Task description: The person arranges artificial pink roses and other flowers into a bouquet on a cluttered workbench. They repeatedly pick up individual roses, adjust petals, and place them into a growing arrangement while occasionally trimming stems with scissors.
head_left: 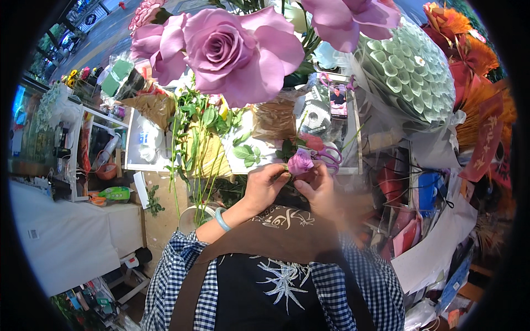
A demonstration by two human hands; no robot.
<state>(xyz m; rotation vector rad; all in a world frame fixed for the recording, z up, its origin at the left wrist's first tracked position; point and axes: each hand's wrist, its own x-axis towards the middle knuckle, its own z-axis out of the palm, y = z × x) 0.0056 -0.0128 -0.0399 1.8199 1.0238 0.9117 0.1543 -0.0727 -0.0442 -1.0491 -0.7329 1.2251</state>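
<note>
Right hand (313,187) is partly covering the small purple rose (300,161); its wrist (346,212) is blurring out. Beyond the hands, a mauve bloom (350,22) is running off the top edge; a phone (338,99) is showing details too small to tell.

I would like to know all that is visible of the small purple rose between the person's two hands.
The small purple rose has soft-looking, light purple petals, overlapping and partly curled, so the bloom looks only partly open. It is held beyond the brown apron. The fingertips of the left hand are at its left side, and those of the right hand at its right. Any stem is hard to make out.
</note>
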